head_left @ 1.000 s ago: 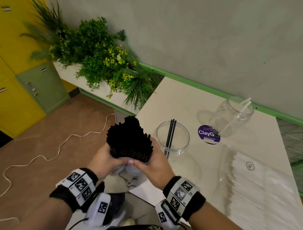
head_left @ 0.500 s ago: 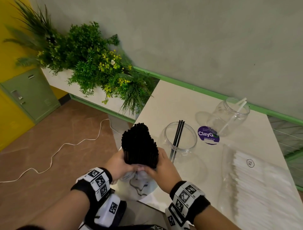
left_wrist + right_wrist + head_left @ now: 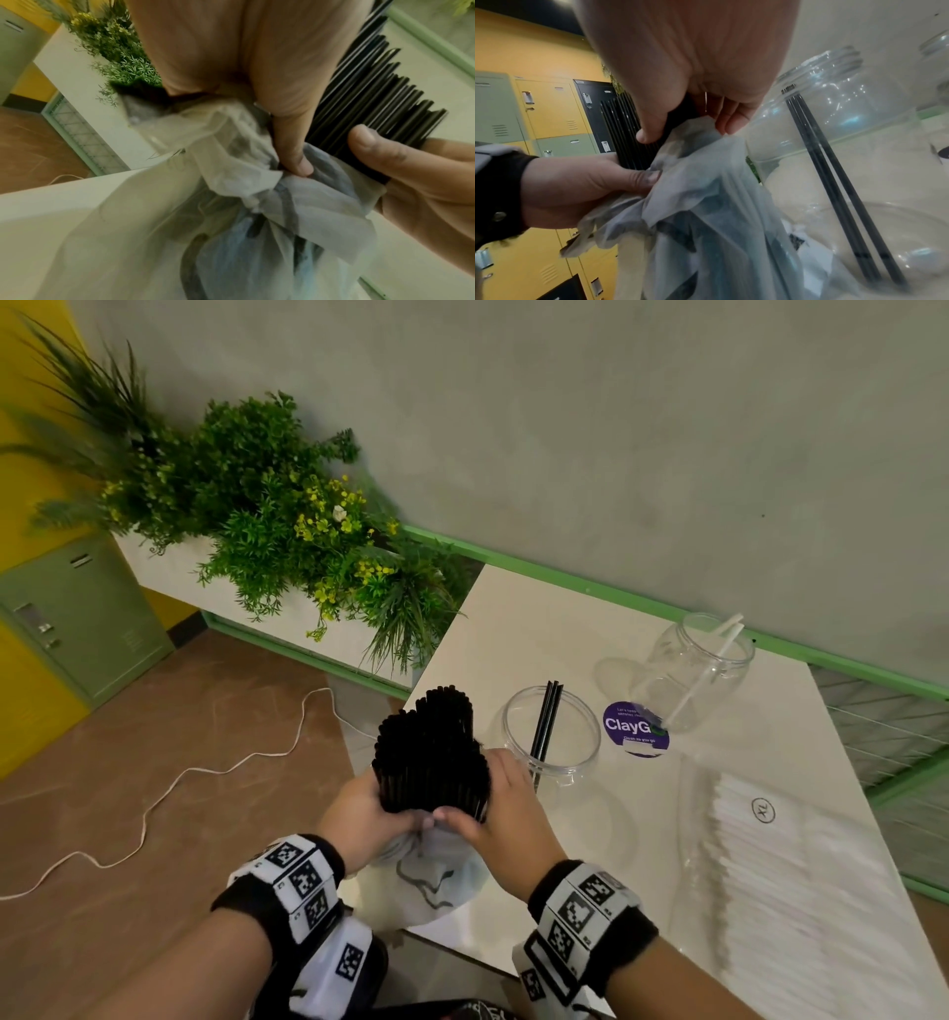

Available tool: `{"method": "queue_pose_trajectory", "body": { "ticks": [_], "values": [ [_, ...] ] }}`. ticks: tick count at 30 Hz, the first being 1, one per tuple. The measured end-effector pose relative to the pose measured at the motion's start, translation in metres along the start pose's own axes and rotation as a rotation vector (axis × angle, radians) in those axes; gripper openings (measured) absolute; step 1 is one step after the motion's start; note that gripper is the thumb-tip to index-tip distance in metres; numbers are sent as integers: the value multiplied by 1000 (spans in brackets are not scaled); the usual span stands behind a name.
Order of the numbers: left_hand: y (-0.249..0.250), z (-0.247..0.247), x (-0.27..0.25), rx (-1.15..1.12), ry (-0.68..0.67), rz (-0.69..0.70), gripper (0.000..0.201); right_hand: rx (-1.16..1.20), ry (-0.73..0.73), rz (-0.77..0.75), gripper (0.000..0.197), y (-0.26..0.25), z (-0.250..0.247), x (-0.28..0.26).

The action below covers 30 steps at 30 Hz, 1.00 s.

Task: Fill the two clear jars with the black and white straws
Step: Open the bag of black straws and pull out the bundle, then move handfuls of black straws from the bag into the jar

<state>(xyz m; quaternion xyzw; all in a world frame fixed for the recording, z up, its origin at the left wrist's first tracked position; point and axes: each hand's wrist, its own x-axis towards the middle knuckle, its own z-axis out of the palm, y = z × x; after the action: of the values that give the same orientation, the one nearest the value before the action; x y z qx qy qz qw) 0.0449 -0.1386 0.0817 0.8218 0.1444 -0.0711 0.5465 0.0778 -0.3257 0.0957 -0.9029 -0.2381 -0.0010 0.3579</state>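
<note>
A thick bundle of black straws [image 3: 431,752] stands upright at the table's near left corner, its lower end in a thin plastic bag [image 3: 429,880]. My left hand [image 3: 359,819] and right hand [image 3: 506,806] both grip the bundle where the bag bunches, thumbs meeting in front. In the left wrist view the left thumb [image 3: 293,150] presses the bag [image 3: 257,203] against the straws [image 3: 372,105]. Right beside it stands a clear jar [image 3: 552,737] holding a few black straws [image 3: 545,724]. Farther back, a second clear jar [image 3: 693,670] holds white straws [image 3: 711,667].
A clear pack of white straws [image 3: 780,870] lies on the right of the white table [image 3: 539,634]. A purple sticker [image 3: 636,726] sits between the jars. A planter with green plants [image 3: 267,516] stands left of the table. A white cable [image 3: 169,778] trails on the floor.
Both hands have kept hold of the bundle and bag. The bundle has come rightward over the table corner, closer to the near jar.
</note>
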Motion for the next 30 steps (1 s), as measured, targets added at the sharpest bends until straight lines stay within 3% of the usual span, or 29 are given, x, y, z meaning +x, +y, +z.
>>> {"method": "queue_pose_trajectory", "body": {
  "ticks": [5, 9, 12, 16, 20, 26, 30],
  "values": [
    [-12, -1, 0, -20, -26, 40, 86, 7, -19, 43, 72, 5, 5, 3],
    [-17, -3, 4, -32, -94, 50, 105, 48, 36, 59, 60, 6, 3, 5],
    [-14, -6, 3, 13, -147, 53, 104, 159, 14, 121, 44, 7, 2, 7],
    [-5, -11, 1, 41, -194, -13, 95, 285, -9, 249, 52, 11, 8, 6],
    [-5, -13, 2, 140, -144, -95, 82, 290, -12, 248, 46, 7, 4, 5],
    [-10, -15, 9, 169, -162, -82, 61, 301, 30, 219, 29, -13, -15, 4],
    [-11, -20, 9, 188, -174, -72, 66, 551, 38, 250, 15, -28, -37, 8]
  ]
}}
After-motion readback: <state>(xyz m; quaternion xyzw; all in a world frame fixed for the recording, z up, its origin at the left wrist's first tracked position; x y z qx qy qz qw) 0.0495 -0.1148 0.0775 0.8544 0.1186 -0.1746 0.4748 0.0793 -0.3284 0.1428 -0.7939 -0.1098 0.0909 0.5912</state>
